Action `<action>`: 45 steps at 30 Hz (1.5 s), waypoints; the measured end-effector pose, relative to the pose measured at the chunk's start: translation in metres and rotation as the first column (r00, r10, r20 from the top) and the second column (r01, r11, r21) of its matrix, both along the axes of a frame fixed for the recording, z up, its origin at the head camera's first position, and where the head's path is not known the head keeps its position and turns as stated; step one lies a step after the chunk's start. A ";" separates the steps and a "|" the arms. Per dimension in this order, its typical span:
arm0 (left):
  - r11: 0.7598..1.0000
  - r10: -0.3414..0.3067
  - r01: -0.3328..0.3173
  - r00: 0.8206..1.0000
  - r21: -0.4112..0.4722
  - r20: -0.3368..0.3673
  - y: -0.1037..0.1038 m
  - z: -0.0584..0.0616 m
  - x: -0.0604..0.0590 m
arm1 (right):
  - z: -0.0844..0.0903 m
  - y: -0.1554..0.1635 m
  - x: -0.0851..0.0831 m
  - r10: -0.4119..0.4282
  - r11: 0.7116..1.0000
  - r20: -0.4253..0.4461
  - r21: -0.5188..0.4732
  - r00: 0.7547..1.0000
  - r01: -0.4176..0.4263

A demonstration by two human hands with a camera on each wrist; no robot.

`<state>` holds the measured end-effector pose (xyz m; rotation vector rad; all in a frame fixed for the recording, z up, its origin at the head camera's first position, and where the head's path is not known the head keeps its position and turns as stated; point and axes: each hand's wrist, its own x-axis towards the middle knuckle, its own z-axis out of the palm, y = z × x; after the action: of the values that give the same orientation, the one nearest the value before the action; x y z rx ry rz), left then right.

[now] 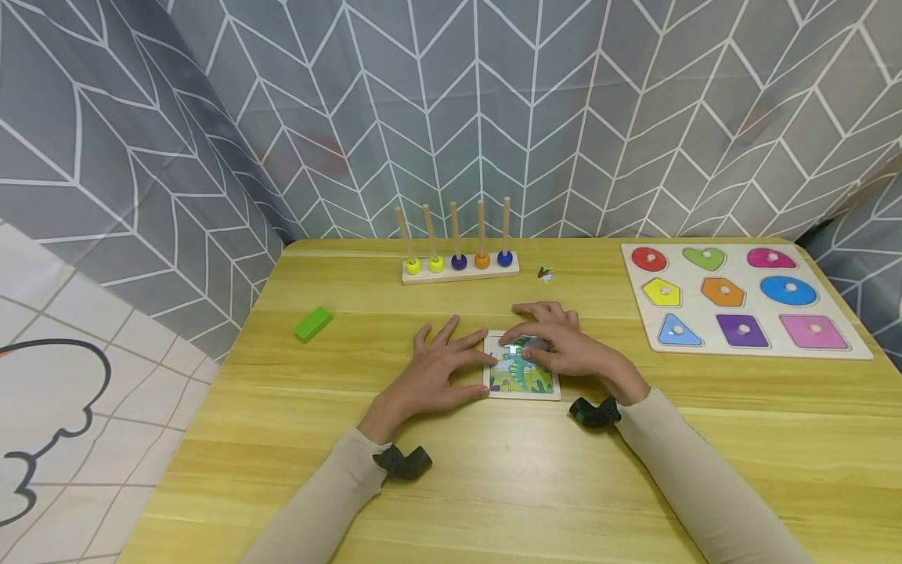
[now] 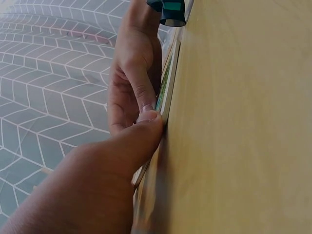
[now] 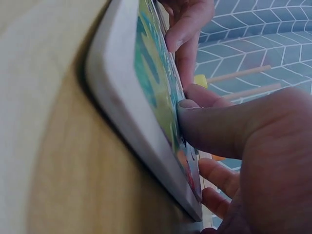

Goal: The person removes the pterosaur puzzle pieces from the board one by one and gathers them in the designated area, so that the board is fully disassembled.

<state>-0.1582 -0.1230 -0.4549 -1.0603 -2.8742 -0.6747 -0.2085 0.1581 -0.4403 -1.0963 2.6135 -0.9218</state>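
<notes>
both hands [image 1: 437, 376] press small picture puzzle [image 1: 523, 374]; no writing legible.

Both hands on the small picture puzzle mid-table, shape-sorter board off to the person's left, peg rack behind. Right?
Not quite: the shape-sorter board lies to the person's right, as the head view shows. The rest holds: left hand and right hand rest on the picture puzzle, with the peg rack behind.

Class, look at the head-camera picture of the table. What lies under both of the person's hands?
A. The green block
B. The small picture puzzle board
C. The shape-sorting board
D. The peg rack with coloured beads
B. The left hand and right hand both rest on the small picture puzzle board; the green block, peg rack and shape-sorting board lie apart, untouched.
</notes>
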 end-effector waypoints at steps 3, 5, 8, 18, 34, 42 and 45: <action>1.000 0.000 0.000 1.000 0.001 0.003 0.000 0.000 0.000 | 0.000 0.000 0.000 -0.002 1.000 0.006 -0.009 1.000 0.002; 1.000 0.000 0.000 1.000 0.000 0.008 0.000 0.001 0.000 | 0.000 0.000 0.001 -0.002 1.000 0.009 -0.013 1.000 0.002; 1.000 0.000 0.000 1.000 0.001 0.008 0.000 0.001 0.001 | 0.000 0.000 0.001 -0.001 1.000 0.009 -0.020 1.000 0.001; 1.000 -0.005 0.005 1.000 0.007 0.014 0.000 0.000 0.001 | -0.008 0.007 -0.003 -0.038 0.989 0.085 -0.137 0.996 0.049; 1.000 0.005 -0.005 1.000 0.009 0.021 0.001 0.000 0.002 | -0.008 0.016 -0.005 -0.072 0.980 0.113 -0.179 0.991 0.092; 1.000 0.005 -0.005 1.000 0.018 0.016 0.001 0.000 0.001 | -0.007 0.016 -0.005 -0.066 0.979 0.119 -0.185 0.991 0.087; 1.000 0.002 -0.002 1.000 0.021 0.014 0.001 0.000 0.001 | -0.007 0.016 -0.005 -0.068 0.979 0.135 -0.182 0.989 0.093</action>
<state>-0.1571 -0.1224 -0.4547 -1.0537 -2.8727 -0.7141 -0.2132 0.1736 -0.4474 -0.9413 2.5241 -1.2352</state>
